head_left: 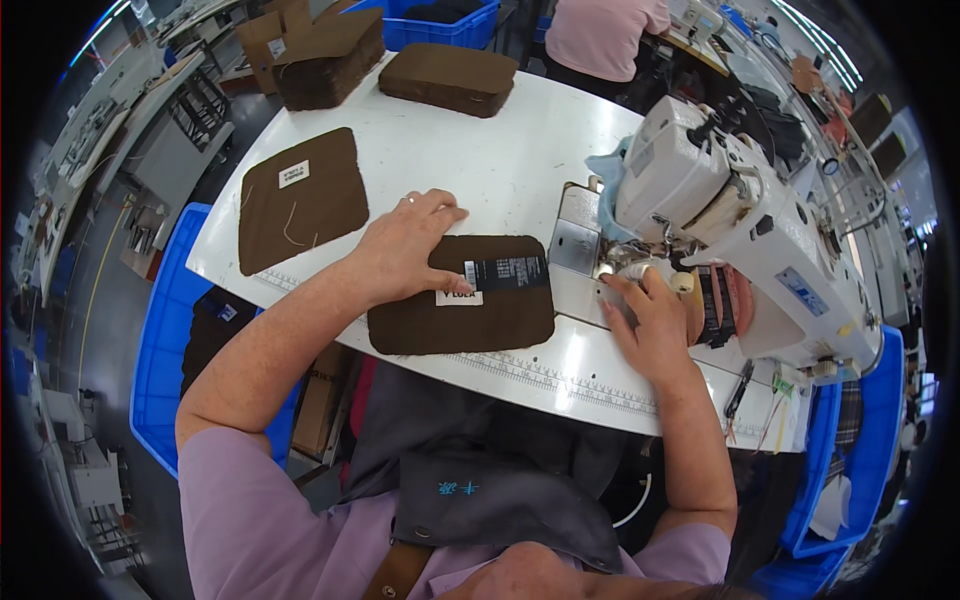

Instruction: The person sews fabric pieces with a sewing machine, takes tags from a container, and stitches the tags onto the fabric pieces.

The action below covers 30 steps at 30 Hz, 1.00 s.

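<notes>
A brown fabric panel point(460, 325) with rounded corners lies on the white sewing table. A white label and a black printed label point(515, 272) rest on it. My left hand point(415, 245) lies at its far left corner, fingers spread, the thumb pressing on the white label. Beside the needle area of the white sewing machine point(795, 270) is my right hand point(650, 320), its fingers bent and the thumb apart from the index finger. I see nothing plainly held there. To the left lies another brown panel point(310, 200) with a white label and loose threads.
Stacks of brown panels point(445, 75) point(330, 60) stand at the table's far side. Black labels point(715, 305) hang on the machine by my right hand. Thread snips point(740, 388) lie at the right edge. Blue bins point(165, 350) flank the table. A person in pink point(605, 40) sits beyond.
</notes>
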Available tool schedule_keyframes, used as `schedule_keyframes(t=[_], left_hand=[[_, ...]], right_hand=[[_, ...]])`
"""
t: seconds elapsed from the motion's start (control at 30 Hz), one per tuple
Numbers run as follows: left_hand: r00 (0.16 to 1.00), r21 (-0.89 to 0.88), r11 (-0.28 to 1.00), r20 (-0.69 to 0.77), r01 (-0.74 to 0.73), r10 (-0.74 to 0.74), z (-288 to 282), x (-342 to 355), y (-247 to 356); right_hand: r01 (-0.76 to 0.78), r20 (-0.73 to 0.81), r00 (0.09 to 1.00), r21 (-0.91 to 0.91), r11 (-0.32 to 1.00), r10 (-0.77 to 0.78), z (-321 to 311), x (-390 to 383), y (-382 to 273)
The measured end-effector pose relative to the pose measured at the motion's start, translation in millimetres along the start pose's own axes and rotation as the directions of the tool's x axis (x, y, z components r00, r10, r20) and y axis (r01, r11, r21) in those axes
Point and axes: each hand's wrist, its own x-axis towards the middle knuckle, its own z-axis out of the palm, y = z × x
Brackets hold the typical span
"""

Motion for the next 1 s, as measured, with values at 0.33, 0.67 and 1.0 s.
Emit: schedule_keyframes(t=[0.33, 0.67, 1.0], left_hand=[[0.961, -0.829, 0.486, 0.225, 0.275, -0.16, -30, -75, -53], [0.43, -0.975, 0.223, -0.206, -0.011, -0.879, -26, -317, -220], [-0.058, -0.992, 0.109, -0.112, 0.055, -0.992, 91, -344, -317]], right_hand=[[0.025, -0.037, 0.999, 0.065, 0.998, -0.023, 1, 4, -3], [0.019, -0.014, 1.0, 0.05, 0.999, -0.018, 1, 3, -1], [-0.016, 0.014, 1.0, 0.041, 0.999, 0.016, 4, -1, -5]])
